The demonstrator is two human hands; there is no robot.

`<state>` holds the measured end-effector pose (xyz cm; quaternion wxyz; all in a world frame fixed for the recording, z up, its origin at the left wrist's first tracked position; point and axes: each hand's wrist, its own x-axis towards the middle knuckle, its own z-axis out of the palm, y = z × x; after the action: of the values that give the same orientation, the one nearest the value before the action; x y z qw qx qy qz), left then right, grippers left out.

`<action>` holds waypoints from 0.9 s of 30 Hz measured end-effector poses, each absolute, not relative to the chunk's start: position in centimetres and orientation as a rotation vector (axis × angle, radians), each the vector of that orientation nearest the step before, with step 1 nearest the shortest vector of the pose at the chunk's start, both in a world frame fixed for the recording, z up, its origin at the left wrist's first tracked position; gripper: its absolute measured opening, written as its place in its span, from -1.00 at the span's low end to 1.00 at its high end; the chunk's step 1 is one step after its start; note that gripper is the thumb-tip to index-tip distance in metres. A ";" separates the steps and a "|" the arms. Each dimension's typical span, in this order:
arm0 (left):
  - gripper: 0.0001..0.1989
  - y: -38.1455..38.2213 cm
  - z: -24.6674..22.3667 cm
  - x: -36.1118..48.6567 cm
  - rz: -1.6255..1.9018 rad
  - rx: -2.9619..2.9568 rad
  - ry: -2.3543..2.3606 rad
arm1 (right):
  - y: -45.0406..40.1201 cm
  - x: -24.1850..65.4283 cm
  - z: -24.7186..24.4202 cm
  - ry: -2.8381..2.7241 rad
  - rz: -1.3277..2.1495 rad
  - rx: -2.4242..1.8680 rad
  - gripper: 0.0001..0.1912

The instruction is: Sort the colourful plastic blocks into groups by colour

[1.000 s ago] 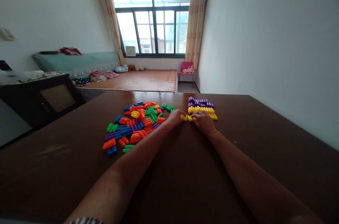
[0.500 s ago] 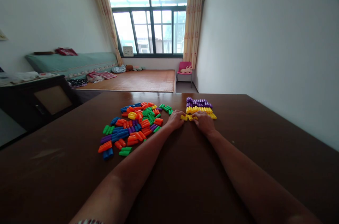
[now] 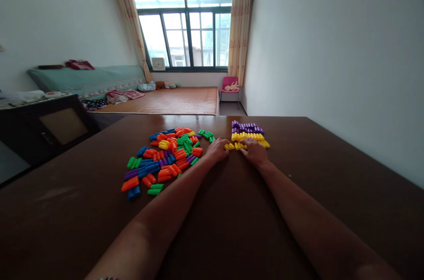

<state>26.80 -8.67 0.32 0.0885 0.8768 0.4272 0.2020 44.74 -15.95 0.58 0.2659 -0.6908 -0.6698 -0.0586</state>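
My left hand [image 3: 217,150] is closed on a small yellow plastic building block [image 3: 228,146], low over the brown table. Just to the right, my right hand [image 3: 254,152] has its fingers on another yellow block [image 3: 240,145], whose far part they cover. A narrow gap lies between the two yellow pieces. Behind my right hand runs a row of yellow blocks [image 3: 247,136], with rows of purple blocks [image 3: 248,128] beyond it. A loose heap of orange blocks [image 3: 168,173], green blocks [image 3: 187,143] and blue blocks [image 3: 149,168] spreads left of my left hand.
The dark brown table [image 3: 232,227] reaches toward a bed [image 3: 185,99] under the window. A pink chair [image 3: 229,82] stands past the far edge, and a dark cabinet [image 3: 49,116] is at the left. A white wall [image 3: 338,50] runs along the right.
The view has shifted slightly. My left hand and its yellow block have drawn a little left, away from the right hand's block; the gap between the pieces is slightly wider.
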 end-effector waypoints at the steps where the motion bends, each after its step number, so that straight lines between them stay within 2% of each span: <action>1: -0.65 -8.5 0.4 26.7 0.600 2.617 1.258 | -15.8 44.9 0.7 -1.765 -0.138 -1.828 -0.67; 9: -0.69 -8.8 2.6 28.5 0.798 2.598 1.024 | -14.8 47.5 1.0 -1.247 -0.121 -1.632 -0.56; 15: -0.76 -9.1 2.5 30.6 0.668 2.657 1.085 | -14.6 48.7 0.3 -1.178 -0.032 -1.678 -0.60; 21: -0.62 -9.5 1.5 30.0 0.651 2.612 1.183 | -14.4 51.4 -0.1 -1.144 -0.141 -1.828 -0.64; 27: -0.69 -10.1 1.0 30.1 0.661 2.652 1.189 | -13.6 54.3 -2.8 -1.125 -0.098 -2.004 -0.72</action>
<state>30.07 -10.08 0.99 0.0805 0.8868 0.3977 0.2211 54.29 -13.61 -2.82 0.4083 -0.7952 -0.4466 -0.0387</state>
